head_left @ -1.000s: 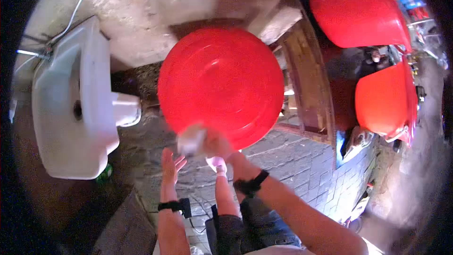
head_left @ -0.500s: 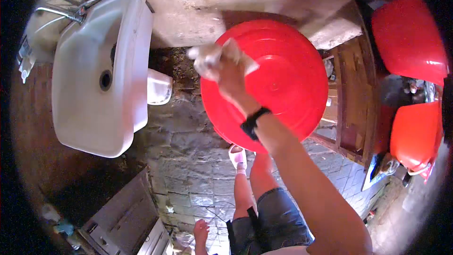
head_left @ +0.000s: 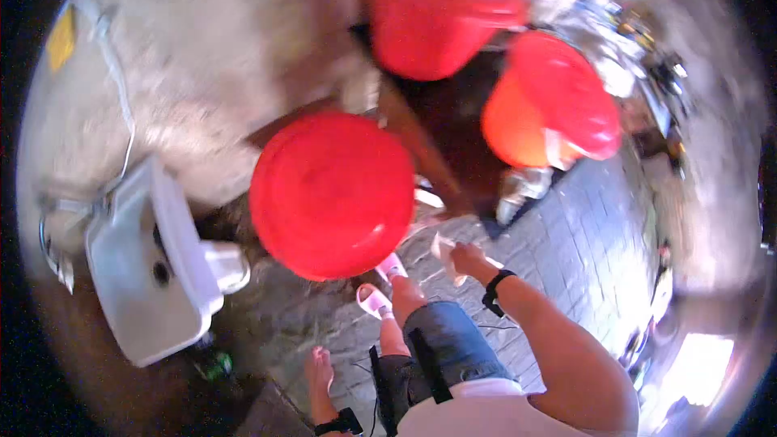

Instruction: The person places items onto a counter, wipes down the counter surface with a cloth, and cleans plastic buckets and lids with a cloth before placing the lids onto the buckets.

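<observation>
My right hand is closed around a crumpled white cloth, held out over the floor. Just left of it stands a big tub with a round red lid; hand and cloth are apart from this lid. My left hand hangs low beside my leg, empty, with its fingers loosely extended. Motion smears the view somewhat, so the finger details are soft.
A white sink with a tap stands at the left against the wall. On a dark wooden table are a red bucket and an orange bucket with a red lid. Grey paving covers the floor.
My right hand has left the red lid with the cloth and come back toward my body, to the right. The view has swung right, bringing the lidded buckets further in.
</observation>
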Available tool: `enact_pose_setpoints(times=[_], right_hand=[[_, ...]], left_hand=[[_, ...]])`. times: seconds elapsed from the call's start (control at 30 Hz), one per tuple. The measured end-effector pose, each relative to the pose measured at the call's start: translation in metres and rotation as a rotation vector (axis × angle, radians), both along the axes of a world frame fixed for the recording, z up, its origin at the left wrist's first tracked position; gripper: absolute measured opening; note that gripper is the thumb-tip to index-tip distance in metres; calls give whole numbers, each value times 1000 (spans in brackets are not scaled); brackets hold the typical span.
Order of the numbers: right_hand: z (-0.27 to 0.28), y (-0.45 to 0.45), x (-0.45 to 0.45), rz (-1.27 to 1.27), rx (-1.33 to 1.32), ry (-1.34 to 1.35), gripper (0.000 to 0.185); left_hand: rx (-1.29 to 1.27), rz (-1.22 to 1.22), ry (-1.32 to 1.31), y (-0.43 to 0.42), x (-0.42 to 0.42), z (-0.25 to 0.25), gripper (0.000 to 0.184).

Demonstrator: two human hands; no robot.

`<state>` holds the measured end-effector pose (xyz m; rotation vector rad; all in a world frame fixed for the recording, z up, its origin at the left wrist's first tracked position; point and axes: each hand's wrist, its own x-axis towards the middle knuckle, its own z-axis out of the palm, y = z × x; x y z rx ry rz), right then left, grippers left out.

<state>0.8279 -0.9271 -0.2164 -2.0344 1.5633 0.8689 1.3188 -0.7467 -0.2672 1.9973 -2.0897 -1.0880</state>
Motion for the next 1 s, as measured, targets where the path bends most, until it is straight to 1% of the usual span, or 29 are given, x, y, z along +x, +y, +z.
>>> enact_pose_setpoints(times=[0.07,0.1,0.17,0.23,0.3,0.33,0.37,0.43,0.47,0.5,0.53,0.57,0.63,0.67,0.7,0.73,0.77,0.8,0.83,0.9,0.93,1.0], right_hand=[[25,35,-15,-431,75,16,30],[25,58,-28,-482,39,7,30],[0,109,-70,-564,-144,-227,21],[37,142,-80,-763,-161,-116,23],[24,187,-99,-907,-200,-66,24],[85,182,-90,-986,-54,-36,24],[67,199,-102,-829,-4,36,24],[43,237,-114,-924,-133,-49,25],[34,252,-116,-929,-133,-57,25],[26,268,-114,-1099,-192,-129,26],[20,282,-114,-1264,-251,-203,27],[21,295,-117,-1123,-260,-248,28],[37,305,-118,-1221,-256,-287,28],[35,310,-122,-1200,-241,-294,28],[32,318,-131,-1258,-276,-264,28],[29,320,-145,-1300,-314,-237,28],[26,321,-158,-1239,-296,-253,28],[23,319,-173,-1195,-212,-247,26],[20,312,-191,-1148,-127,-237,27],[-4,286,-222,-1040,-126,-228,26],[-8,268,-232,-983,-89,-241,26],[-16,228,-253,-869,-22,-272,27]], left_hand=[[133,415,209,-71,-29,55,29],[103,359,214,-100,-42,71,29],[-102,131,207,-153,-72,101,29],[-152,65,373,-201,-120,137,29],[-252,-69,518,-228,-187,183,29],[-276,-217,466,-240,-222,211,29],[-299,-361,411,-250,-259,236,29],[-476,-574,478,-263,-329,259,30],[-561,-648,487,-273,-362,258,32],[-643,-717,497,-283,-391,251,34],[-724,-715,447,-287,-419,251,37],[-808,-707,396,-291,-443,250,41],[-648,-736,257,-294,-469,237,45],[-758,-719,134,-291,-474,236,46],[-672,-724,123,-290,-478,237,44],[-627,-748,122,-291,-475,236,43],[-584,-761,114,-290,-464,233,42],[-564,-772,156,-288,-447,230,40],[-552,-748,134,-281,-432,224,38],[-569,-719,225,-266,-399,221,34],[-564,-675,201,-260,-384,215,34],[-251,-536,404,-244,-351,196,34]])
